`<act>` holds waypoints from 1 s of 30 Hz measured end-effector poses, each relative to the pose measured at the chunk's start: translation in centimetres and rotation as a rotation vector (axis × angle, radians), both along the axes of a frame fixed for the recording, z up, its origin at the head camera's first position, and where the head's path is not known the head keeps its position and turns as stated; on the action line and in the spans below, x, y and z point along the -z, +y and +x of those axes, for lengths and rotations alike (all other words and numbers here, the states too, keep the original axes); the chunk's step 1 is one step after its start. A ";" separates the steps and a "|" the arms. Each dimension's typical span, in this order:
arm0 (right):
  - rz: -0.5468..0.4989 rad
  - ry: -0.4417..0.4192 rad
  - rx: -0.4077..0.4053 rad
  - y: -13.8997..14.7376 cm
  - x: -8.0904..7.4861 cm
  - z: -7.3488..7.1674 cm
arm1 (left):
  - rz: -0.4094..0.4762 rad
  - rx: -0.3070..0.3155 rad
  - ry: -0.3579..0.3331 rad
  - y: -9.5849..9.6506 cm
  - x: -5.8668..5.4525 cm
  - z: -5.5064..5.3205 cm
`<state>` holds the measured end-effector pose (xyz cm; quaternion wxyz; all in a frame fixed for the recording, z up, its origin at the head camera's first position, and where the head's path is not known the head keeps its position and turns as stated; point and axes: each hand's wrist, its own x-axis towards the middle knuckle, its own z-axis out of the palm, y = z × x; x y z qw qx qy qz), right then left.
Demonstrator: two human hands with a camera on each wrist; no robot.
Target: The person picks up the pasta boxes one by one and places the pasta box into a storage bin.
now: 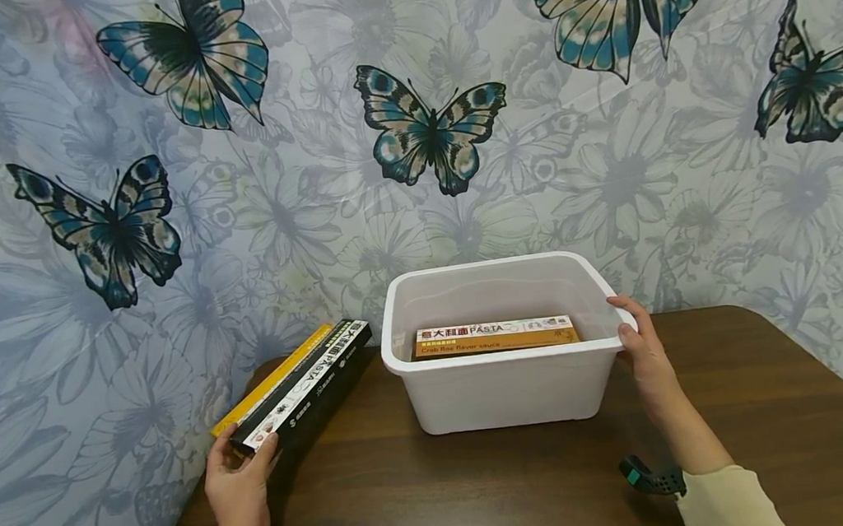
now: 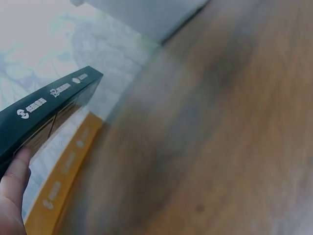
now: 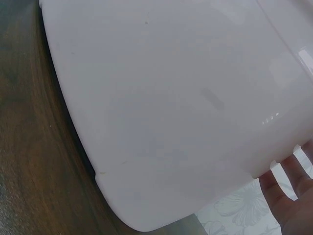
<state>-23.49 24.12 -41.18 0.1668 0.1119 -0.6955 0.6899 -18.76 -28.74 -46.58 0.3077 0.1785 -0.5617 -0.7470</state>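
My left hand (image 1: 240, 490) holds the near end of a long black pasta box (image 1: 330, 379) with a white lettered strip. In the left wrist view, that black pasta box stands raised and a finger (image 2: 14, 182) touches its lower edge. Beside it lies a yellow box (image 1: 271, 382) of similar length. At the right, my right hand (image 1: 648, 357) grips the rim of a white plastic bin (image 1: 506, 392). Inside the bin, a pasta box with a white and orange face (image 1: 498, 339) shows above the front rim. The bin's wall fills most of the right wrist view.
The brown wooden table (image 1: 380, 497) has rounded far corners. Behind it hangs a grey floral backdrop (image 1: 298, 207) with blue butterflies. A dark strap (image 1: 654, 477) with a green patch is by the right sleeve.
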 end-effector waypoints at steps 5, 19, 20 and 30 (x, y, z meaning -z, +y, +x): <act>-0.005 0.004 -0.002 0.1 0.1 -0.1 | 0.028 0.034 0.070 0.5 -1.5 0.1; -0.008 0.011 -0.010 0.0 0.0 0.0 | 0.074 0.089 0.256 3.0 -6.7 -0.4; -0.009 0.013 -0.012 0.0 0.0 0.0 | 0.074 0.098 0.263 3.2 -7.0 -0.4; -0.011 0.023 -0.016 0.1 0.1 -0.1 | 0.123 0.220 0.314 5.1 -9.2 -0.6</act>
